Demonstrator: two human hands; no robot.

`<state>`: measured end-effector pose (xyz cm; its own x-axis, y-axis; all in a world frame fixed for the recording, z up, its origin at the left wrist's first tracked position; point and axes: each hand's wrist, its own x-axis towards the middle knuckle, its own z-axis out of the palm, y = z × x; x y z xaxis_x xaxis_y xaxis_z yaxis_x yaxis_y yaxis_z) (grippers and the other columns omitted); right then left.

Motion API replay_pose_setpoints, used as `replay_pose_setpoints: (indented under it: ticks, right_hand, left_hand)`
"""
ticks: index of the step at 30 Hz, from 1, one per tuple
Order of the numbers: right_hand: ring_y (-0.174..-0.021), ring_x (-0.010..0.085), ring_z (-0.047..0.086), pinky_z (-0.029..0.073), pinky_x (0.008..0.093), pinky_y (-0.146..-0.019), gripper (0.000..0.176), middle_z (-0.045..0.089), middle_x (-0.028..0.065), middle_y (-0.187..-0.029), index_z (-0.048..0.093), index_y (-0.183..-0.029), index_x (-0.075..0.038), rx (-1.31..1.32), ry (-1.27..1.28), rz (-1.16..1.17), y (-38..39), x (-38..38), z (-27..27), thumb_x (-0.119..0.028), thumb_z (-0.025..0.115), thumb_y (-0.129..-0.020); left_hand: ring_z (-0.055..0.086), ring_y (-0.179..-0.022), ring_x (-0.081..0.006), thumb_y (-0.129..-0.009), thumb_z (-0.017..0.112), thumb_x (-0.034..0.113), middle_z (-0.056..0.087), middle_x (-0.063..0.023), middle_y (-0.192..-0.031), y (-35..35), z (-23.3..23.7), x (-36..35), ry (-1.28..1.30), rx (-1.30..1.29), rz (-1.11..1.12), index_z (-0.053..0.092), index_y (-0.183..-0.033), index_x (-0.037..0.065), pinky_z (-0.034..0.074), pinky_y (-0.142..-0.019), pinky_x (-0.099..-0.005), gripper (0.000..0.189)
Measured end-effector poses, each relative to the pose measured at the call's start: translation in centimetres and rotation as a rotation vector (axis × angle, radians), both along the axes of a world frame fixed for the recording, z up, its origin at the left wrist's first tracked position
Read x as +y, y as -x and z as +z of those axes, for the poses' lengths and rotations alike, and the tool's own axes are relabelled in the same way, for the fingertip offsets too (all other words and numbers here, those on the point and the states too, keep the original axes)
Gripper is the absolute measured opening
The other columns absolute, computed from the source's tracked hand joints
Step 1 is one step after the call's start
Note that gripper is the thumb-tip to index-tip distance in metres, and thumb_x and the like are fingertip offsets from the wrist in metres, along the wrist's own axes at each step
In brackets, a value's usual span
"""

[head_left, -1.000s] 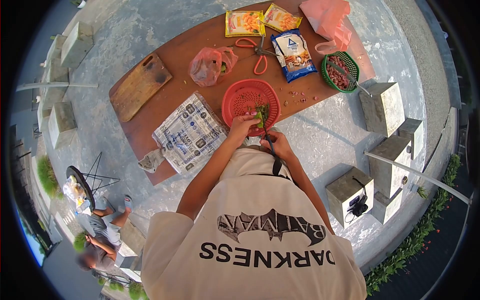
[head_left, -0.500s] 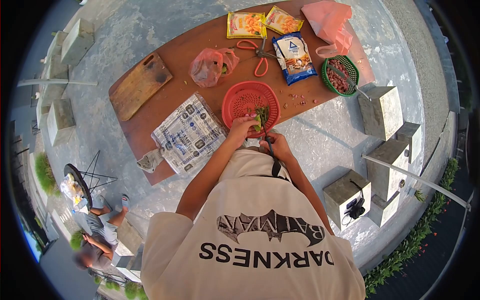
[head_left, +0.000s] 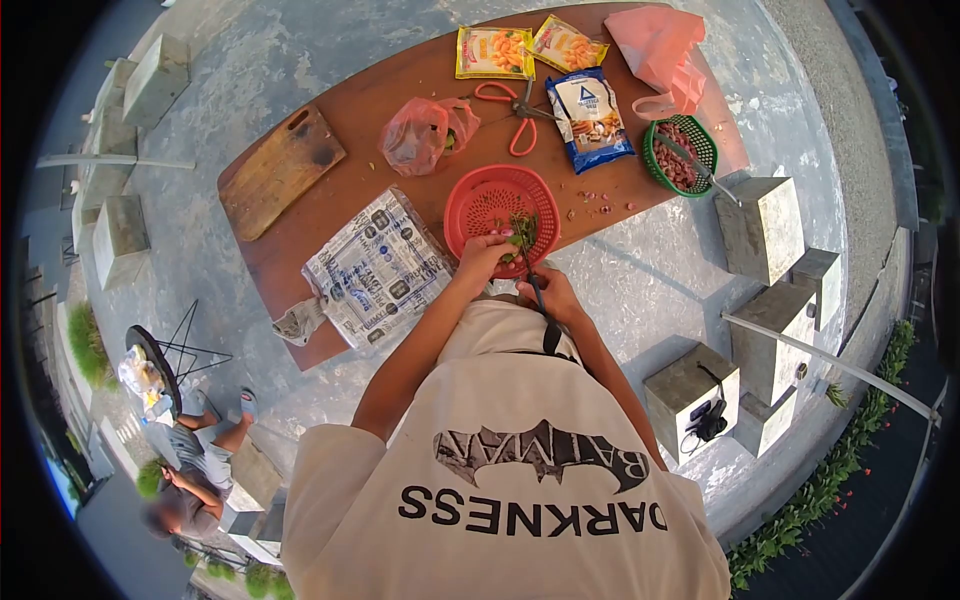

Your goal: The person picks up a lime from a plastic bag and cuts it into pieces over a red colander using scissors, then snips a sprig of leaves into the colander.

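A red plastic basket stands at the near edge of the brown table, with cut green bits and some pinkish pieces inside. Over its near rim, my left hand is closed on a small green vegetable piece; its exact kind is hard to make out. My right hand grips a dark-handled knife, whose thin blade points away from me over the basket, close beside the left fingertips.
On the table are a cutting board, a newsprint-patterned packet, a pink bag, red-handled shears, yellow packets, a blue-white packet and a green basket of shallots. A person sits lower left.
The green piece in my left fingers shows less and has turned slightly. Both hands stay over the red basket's near rim, and the knife has shifted only a little.
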<state>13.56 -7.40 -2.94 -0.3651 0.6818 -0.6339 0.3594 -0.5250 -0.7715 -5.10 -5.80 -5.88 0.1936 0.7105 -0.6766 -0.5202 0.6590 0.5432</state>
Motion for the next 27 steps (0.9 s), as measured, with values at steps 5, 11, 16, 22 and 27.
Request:
replay_pose_setpoints:
  ticks: [5, 11, 16, 22, 27]
  right_hand:
    - [-0.060, 0.0096, 0.054, 0.042, 0.0262, -0.054, 0.024, 0.059, 0.0022, -0.069, 0.061, -0.094, 0.001, -0.044, 0.005, 0.066, -0.3, 0.3, 0.2, -0.019, 0.071, -0.086]
    - [-0.060, 0.0094, 0.053, 0.041, 0.0258, -0.053, 0.025, 0.058, 0.0020, -0.068, 0.061, -0.093, 0.000, 0.012, 0.012, 0.019, -0.3, -0.1, -0.7, -0.022, 0.072, -0.085]
    - [-0.060, 0.0094, 0.052, 0.042, 0.0261, -0.054, 0.027, 0.057, 0.0014, -0.068, 0.061, -0.093, 0.000, 0.003, 0.022, 0.002, -0.1, 0.0, 0.1, -0.023, 0.072, -0.085]
    - [-0.060, 0.0093, 0.052, 0.042, 0.0260, -0.054, 0.027, 0.057, 0.0016, -0.069, 0.060, -0.093, 0.000, -0.007, 0.019, 0.011, -0.2, 0.0, 0.0, -0.023, 0.072, -0.085]
    - [-0.061, 0.0091, 0.052, 0.042, 0.0258, -0.054, 0.027, 0.058, 0.0017, -0.070, 0.060, -0.093, 0.001, 0.033, 0.018, 0.009, -0.2, 0.1, 0.3, -0.023, 0.072, -0.085]
  left_hand:
    - [0.066, -0.081, -0.0146, -0.087, 0.063, 0.005, 0.067, -0.0067, -0.093, 0.1, 0.6, 0.1, 0.037, 0.011, 0.000, 0.065, -0.099, 0.001, 0.054, -0.068, -0.0251, 0.013]
    - [0.066, -0.080, -0.0146, -0.086, 0.063, 0.003, 0.067, -0.0063, -0.091, 0.2, 0.5, 0.1, 0.027, 0.000, 0.041, 0.063, -0.102, 0.001, 0.054, -0.067, -0.0243, 0.016]
    - [0.066, -0.078, -0.0148, -0.086, 0.062, 0.001, 0.066, -0.0070, -0.091, 0.1, 0.3, 0.0, 0.029, 0.015, 0.040, 0.062, -0.102, 0.001, 0.054, -0.065, -0.0240, 0.016]
    - [0.065, -0.078, -0.0145, -0.086, 0.062, 0.001, 0.066, -0.0078, -0.090, 0.0, 0.2, 0.0, 0.032, 0.041, 0.036, 0.062, -0.100, -0.001, 0.054, -0.065, -0.0239, 0.014]
    - [0.065, -0.078, -0.0146, -0.086, 0.062, 0.002, 0.066, -0.0078, -0.090, 0.0, 0.3, 0.0, 0.037, 0.044, 0.034, 0.062, -0.099, -0.001, 0.055, -0.065, -0.0239, 0.014]
